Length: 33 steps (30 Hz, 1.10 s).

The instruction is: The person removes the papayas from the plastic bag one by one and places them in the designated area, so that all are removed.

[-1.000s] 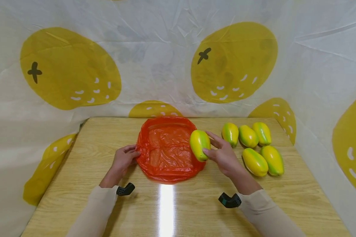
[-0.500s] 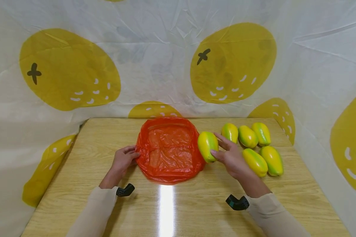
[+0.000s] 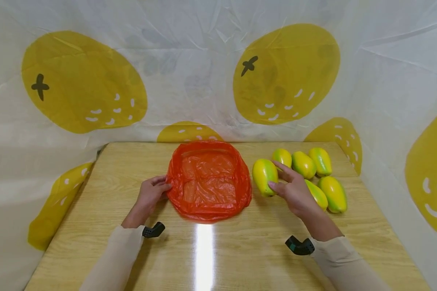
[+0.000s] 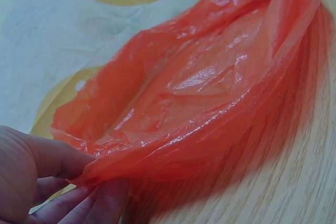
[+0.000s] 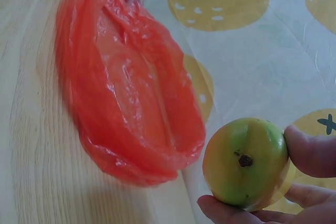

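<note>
Two hands are shown: the left hand [image 3: 151, 195] pinches the near-left rim of the orange bag [image 3: 208, 180]; the right hand [image 3: 294, 190] grips a papaya [image 3: 264, 176], long axis upright, just right of the bag, before five papayas [image 3: 320, 178].

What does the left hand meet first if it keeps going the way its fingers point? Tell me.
The orange plastic bag. The left hand already pinches the bag's near rim, its fingers pointing right across the table, so the film comes first; depth past the rim is unclear.
</note>
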Tool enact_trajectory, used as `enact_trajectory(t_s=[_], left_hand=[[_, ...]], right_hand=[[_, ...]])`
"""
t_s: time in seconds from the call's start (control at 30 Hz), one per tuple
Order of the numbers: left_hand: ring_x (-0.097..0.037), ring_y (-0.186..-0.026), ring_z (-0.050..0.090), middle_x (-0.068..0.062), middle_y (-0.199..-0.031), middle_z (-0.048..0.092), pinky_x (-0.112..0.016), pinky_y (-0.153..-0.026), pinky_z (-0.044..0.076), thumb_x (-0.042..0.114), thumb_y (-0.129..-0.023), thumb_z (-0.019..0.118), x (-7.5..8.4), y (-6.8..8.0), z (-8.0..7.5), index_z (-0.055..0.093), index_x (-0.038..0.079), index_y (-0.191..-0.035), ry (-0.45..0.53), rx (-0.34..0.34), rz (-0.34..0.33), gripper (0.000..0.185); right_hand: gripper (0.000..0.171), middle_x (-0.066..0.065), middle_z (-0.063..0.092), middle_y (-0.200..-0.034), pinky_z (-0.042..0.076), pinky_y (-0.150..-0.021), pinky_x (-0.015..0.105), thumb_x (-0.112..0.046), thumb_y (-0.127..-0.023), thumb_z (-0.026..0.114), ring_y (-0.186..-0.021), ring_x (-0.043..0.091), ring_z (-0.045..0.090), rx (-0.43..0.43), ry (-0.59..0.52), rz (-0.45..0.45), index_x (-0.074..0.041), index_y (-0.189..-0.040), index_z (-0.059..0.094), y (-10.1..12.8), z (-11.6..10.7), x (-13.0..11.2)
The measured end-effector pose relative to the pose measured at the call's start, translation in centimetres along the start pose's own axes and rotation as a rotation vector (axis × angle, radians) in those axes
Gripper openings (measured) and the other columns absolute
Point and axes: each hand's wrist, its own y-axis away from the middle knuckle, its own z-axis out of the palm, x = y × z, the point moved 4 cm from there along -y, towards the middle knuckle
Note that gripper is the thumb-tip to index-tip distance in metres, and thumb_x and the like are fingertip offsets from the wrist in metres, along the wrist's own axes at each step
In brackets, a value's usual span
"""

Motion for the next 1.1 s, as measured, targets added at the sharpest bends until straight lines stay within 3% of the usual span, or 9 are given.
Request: enact_trajectory(t_s=[0.2,0.5,0.8,1.1], left_hand=[[-0.004,-0.086,0.069,-0.020,-0.136,0.067,-0.019,-0.074,0.062,0.006,-0.100,0.067,-0.1,0.0,0.0,0.054,-0.002,-0.147,0.036,-0.003,0.002,0.050],[-0.006,-0.087,0.069,-0.024,-0.144,0.062,-0.019,-0.075,0.062,0.006,-0.100,0.067,-0.1,-0.1,0.0,0.054,-0.001,-0.147,0.030,-0.003,-0.008,0.050],[-0.007,-0.091,0.069,-0.024,-0.149,0.058,-0.019,-0.077,0.062,0.009,-0.101,0.066,-0.1,0.0,0.0,0.054,0.001,-0.148,0.002,-0.005,-0.008,0.049],[-0.008,-0.090,0.069,-0.025,-0.149,0.058,-0.019,-0.077,0.062,0.009,-0.101,0.066,-0.2,-0.1,0.1,0.053,0.000,-0.149,-0.011,-0.005,-0.014,0.050]], right_hand=[[0.076,0.030,0.018,-0.170,0.054,-0.085,0.015,-0.005,-0.104,0.059,-0.124,0.022,0.051,0.009,0.003,0.006,-0.019,-0.168,0.020,0.2,-0.8,0.3],[0.077,0.029,0.006,-0.173,0.053,-0.084,0.013,-0.003,-0.105,0.055,-0.144,0.035,0.036,0.005,-0.031,0.012,-0.017,-0.169,0.015,0.5,-1.4,0.6],[0.077,0.028,0.004,-0.173,0.054,-0.086,0.012,-0.001,-0.104,0.056,-0.144,0.034,0.037,0.012,-0.076,0.017,-0.017,-0.169,0.016,0.5,-2.0,1.0],[0.077,0.028,0.006,-0.173,0.052,-0.085,0.011,-0.002,-0.104,0.056,-0.145,0.036,0.035,0.046,-0.034,0.014,-0.017,-0.168,0.017,0.5,-2.7,1.6]])
